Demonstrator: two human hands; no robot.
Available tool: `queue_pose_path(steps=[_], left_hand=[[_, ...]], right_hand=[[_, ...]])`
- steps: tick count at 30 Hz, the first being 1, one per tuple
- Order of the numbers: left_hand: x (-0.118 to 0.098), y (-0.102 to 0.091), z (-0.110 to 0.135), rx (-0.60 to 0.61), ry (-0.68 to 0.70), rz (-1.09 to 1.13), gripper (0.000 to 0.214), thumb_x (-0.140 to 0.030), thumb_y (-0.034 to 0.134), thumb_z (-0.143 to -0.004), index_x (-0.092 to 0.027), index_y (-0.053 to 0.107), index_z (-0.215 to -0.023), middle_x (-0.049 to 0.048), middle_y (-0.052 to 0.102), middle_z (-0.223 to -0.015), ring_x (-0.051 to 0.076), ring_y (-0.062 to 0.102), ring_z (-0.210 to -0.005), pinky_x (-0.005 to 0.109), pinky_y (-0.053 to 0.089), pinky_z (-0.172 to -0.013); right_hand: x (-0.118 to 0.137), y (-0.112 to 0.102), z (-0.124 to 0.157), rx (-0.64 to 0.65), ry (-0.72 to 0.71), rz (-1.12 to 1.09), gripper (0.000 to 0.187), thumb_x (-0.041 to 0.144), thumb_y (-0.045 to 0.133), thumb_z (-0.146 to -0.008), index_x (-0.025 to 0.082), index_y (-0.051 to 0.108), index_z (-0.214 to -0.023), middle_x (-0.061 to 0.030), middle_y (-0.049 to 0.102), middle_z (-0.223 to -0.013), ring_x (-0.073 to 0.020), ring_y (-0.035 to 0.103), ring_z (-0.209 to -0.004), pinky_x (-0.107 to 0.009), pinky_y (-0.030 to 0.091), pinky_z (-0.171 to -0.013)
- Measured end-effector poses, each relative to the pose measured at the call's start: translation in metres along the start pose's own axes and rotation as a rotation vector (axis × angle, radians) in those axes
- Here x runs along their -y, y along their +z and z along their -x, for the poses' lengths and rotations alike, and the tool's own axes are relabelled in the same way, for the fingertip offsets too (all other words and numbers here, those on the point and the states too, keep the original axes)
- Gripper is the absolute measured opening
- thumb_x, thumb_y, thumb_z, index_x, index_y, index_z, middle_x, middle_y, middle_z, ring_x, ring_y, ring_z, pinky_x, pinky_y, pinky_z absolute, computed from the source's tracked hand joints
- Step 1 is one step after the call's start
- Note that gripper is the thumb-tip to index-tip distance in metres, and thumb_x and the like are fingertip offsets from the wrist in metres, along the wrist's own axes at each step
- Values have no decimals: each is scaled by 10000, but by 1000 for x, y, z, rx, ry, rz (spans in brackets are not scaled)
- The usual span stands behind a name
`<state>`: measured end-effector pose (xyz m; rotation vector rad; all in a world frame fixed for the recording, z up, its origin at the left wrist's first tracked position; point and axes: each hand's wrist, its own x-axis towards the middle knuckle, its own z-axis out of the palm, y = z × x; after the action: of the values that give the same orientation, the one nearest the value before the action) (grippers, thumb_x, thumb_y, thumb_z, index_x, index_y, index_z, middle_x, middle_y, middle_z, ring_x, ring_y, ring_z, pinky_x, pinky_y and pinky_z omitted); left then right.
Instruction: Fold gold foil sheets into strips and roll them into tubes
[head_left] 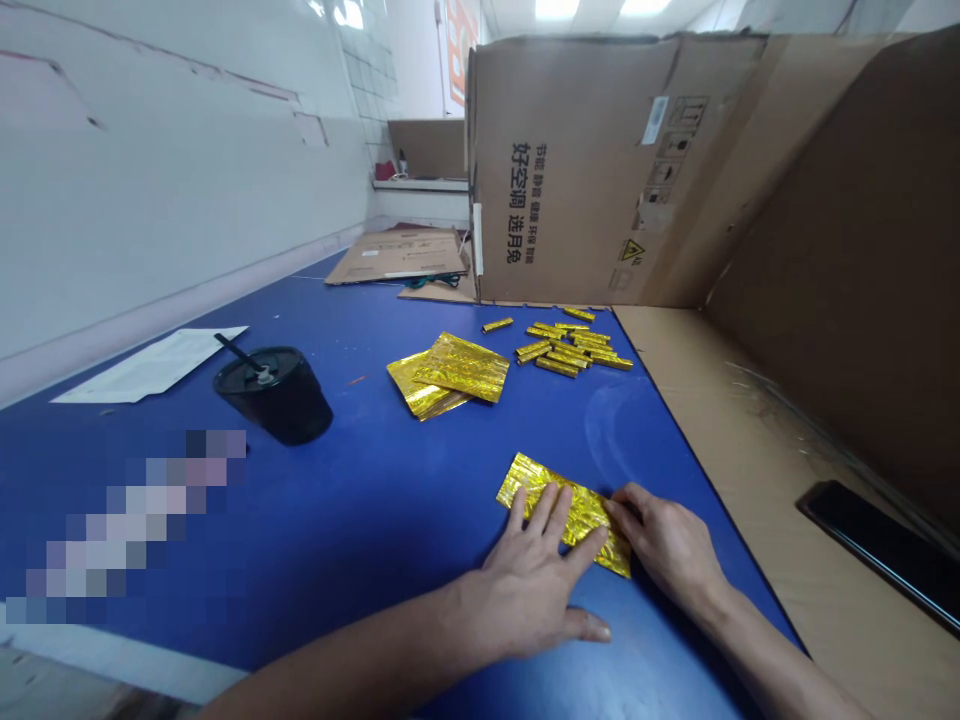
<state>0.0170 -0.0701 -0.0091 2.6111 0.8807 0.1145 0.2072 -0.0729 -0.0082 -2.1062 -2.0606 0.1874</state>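
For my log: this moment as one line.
left hand flat on gold foil sheet; right hand at its edge; nearby: foil stack, folded strips, black cup

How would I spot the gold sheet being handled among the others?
On the blue table, look near the right edge. The gold foil sheet lies alone under the left hand and right hand; the stacked foil sheets and folded gold strips sit farther back.

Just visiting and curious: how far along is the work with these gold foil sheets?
Done, it seems: a small pile of narrow folded gold strips lies by the cardboard box. In hand: one gold sheet, pressed flat by the left hand while the right hand touches its edge. Left: a stack of flat gold sheets waits on the blue table.
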Motion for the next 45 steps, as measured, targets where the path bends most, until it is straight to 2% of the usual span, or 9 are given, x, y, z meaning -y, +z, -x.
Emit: queue_pose_path(steps=[7,13,19,22,25,28,32,40,45], left_hand=[[-8,5,-3,-8,-57,-12,875,-719,343,-714,-174,180,-1379,186,67,-1438,368,-24,-1307,595,4,-994],[-10,4,-1,10,16,-5,849,-701,329,-738,-158,188,-1376,172,95,-1438,344,17,-1316,551,41,-1022],[-8,4,-7,2,-70,-63,881,-716,276,-743,-129,131,-1385,160,91,-1443,338,47,-1316,550,51,-1023],[-6,4,-9,-2,-102,-82,929,-719,255,-745,-71,74,-1385,165,103,-1440,318,53,-1320,525,55,-1039],[-7,4,-8,-6,-108,-100,943,-721,291,-734,-72,83,-1385,169,93,-1441,328,38,-1319,529,53,-1041],[-11,2,-8,-5,-86,-92,847,-665,329,-768,-131,116,-1391,130,102,-1449,338,48,-1316,537,74,-1039],[-17,-4,-8,39,-100,-87,640,-492,275,-870,-169,108,-1396,98,128,-1449,330,53,-1317,557,75,-1031],[-9,4,-8,-35,-51,-86,818,-670,311,-773,-230,10,-1393,93,28,-1460,350,-3,-1314,582,46,-1014],[-5,12,-10,-56,-86,-106,923,-723,265,-739,-110,48,-1394,147,33,-1451,338,-3,-1317,555,45,-1028]], right_hand=[[-4,2,-3,-116,-96,-24,262,309,348,-857,240,584,-768,-16,655,-764,-180,613,-709,-263,403,-586],[-17,-5,-24,-27,-167,-32,222,284,383,-848,231,586,-776,-2,645,-791,-165,604,-739,-255,403,-628],[-2,-8,-56,-56,-185,132,246,276,381,-852,223,607,-769,-24,610,-771,-168,584,-739,-253,408,-606],[7,-8,-57,-117,-170,154,249,291,397,-845,206,630,-862,-66,616,-840,-210,578,-816,-303,442,-669],[19,-12,-40,-176,-258,-45,364,357,386,-856,158,558,-1108,-117,584,-1098,-239,526,-1022,-366,419,-859],[38,-15,-14,43,-429,-281,526,448,316,-875,130,404,-1284,-122,462,-1297,-223,407,-1195,-393,342,-981],[51,-9,4,297,-598,-269,670,513,345,-849,99,253,-1366,-136,226,-1427,-241,171,-1312,-451,146,-1067],[34,-2,-6,340,-549,-187,712,555,274,-850,111,135,-1389,-117,53,-1453,-219,21,-1325,-438,68,-1073],[16,5,-15,246,-449,-25,715,566,235,-849,96,161,-1382,-114,72,-1449,-201,54,-1325,-438,83,-1071]])
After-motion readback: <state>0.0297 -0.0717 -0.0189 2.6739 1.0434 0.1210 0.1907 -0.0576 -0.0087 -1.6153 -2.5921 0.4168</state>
